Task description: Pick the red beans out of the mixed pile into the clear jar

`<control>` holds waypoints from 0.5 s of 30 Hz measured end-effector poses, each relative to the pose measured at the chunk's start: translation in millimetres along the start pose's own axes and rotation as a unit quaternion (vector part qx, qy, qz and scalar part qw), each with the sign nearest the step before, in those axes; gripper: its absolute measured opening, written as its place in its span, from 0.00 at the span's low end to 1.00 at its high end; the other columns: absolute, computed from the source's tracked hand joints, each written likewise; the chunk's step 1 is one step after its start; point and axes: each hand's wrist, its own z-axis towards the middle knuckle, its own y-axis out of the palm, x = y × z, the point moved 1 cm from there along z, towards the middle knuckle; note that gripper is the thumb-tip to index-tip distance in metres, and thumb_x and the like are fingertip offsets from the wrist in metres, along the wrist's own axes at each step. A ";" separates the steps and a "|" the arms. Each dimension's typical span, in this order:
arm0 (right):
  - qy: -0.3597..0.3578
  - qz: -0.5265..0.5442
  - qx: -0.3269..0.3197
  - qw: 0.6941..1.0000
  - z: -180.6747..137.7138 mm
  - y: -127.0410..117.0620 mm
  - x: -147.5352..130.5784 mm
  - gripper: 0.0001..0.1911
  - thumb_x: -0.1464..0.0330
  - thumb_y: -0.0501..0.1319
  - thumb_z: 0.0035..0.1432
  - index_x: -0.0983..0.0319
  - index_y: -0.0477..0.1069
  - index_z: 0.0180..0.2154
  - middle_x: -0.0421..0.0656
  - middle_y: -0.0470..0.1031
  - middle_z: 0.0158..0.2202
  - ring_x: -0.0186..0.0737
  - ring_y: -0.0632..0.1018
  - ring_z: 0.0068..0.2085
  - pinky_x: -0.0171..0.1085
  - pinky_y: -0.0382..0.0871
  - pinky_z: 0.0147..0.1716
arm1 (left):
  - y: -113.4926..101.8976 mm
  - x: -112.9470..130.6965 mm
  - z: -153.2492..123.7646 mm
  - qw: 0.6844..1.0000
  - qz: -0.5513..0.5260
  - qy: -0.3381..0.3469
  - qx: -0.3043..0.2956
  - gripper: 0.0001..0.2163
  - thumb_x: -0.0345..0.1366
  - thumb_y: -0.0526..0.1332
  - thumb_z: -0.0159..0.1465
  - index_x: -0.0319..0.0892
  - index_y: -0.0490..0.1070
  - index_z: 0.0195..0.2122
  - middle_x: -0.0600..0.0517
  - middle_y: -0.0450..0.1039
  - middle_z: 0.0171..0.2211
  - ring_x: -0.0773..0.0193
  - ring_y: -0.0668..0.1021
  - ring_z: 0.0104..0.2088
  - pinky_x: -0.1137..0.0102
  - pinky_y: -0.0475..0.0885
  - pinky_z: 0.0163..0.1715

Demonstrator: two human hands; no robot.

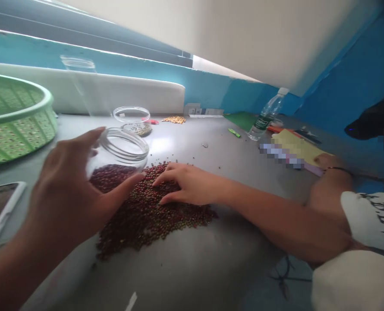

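Observation:
My left hand (70,185) is wrapped round a clear wide-mouthed jar (125,144), fingers on the far side and thumb at its lower right. The jar is tilted, its round mouth uncovered. Dark red beans show through its wall; whether they lie inside or behind it I cannot tell. A spread heap of small red and green beans (146,220) covers the grey table below. On top of the heap rests my right hand (187,183), palm down. Its thumb and fingers are apart and curved, with the fingertips touching the beans.
Left stand a green basket (20,129) and a white-edged phone (6,207). Behind are another clear jar (132,114), yellow kernels (174,119) and a tall clear container (85,86). A water bottle (265,119) stands near papers (298,147), with a co-worker's hand (324,161) beside them.

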 end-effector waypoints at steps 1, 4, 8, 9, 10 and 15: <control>-0.007 0.005 0.002 1.000 0.5 2.6 -0.5 0.18 0.63 0.66 0.62 0.63 0.76 0.51 0.48 0.73 0.45 0.42 0.75 0.46 0.40 0.68 0.49 | -2.1 4.0 0.0 1.000 0.018 -0.002 -0.013 0.41 0.57 0.65 0.52 0.44 0.59 0.63 0.41 0.70 0.51 0.39 0.74 0.51 0.44 0.71 0.54; -0.027 0.018 0.012 0.999 1.9 7.0 -0.8 0.10 0.69 0.64 0.63 0.63 0.79 0.46 0.46 0.76 0.43 0.38 0.76 0.43 0.37 0.69 0.48 | -5.2 11.8 0.5 0.999 0.033 0.003 -0.026 0.39 0.58 0.64 0.54 0.44 0.58 0.63 0.41 0.71 0.51 0.42 0.76 0.51 0.47 0.72 0.53; -0.008 0.061 0.041 0.997 4.2 9.1 -0.1 0.09 0.73 0.63 0.62 0.63 0.81 0.42 0.44 0.81 0.41 0.37 0.78 0.42 0.39 0.70 0.49 | -5.2 12.3 0.8 0.999 0.033 0.016 -0.026 0.39 0.58 0.64 0.54 0.45 0.58 0.63 0.42 0.71 0.51 0.45 0.76 0.49 0.48 0.72 0.53; 0.017 0.105 0.050 0.993 5.1 9.9 0.3 0.08 0.72 0.63 0.62 0.63 0.81 0.42 0.44 0.81 0.40 0.36 0.79 0.41 0.39 0.71 0.48 | -5.2 12.3 0.7 0.999 0.032 0.016 -0.028 0.38 0.57 0.63 0.55 0.46 0.58 0.63 0.43 0.71 0.51 0.45 0.76 0.49 0.49 0.72 0.53; 0.051 0.171 0.055 0.982 6.1 10.9 0.9 0.08 0.72 0.64 0.61 0.63 0.81 0.42 0.43 0.82 0.38 0.36 0.80 0.39 0.40 0.72 0.47 | -5.4 12.5 0.6 0.999 0.030 0.013 -0.032 0.38 0.57 0.63 0.55 0.47 0.57 0.64 0.44 0.70 0.51 0.46 0.76 0.50 0.50 0.72 0.54; 0.205 0.523 0.036 0.827 10.1 15.3 2.1 0.06 0.73 0.65 0.60 0.66 0.80 0.39 0.44 0.82 0.33 0.34 0.81 0.35 0.36 0.78 0.42 | -8.4 17.6 0.4 0.998 0.027 0.000 -0.055 0.35 0.56 0.60 0.58 0.53 0.53 0.65 0.46 0.69 0.53 0.45 0.74 0.53 0.49 0.70 0.57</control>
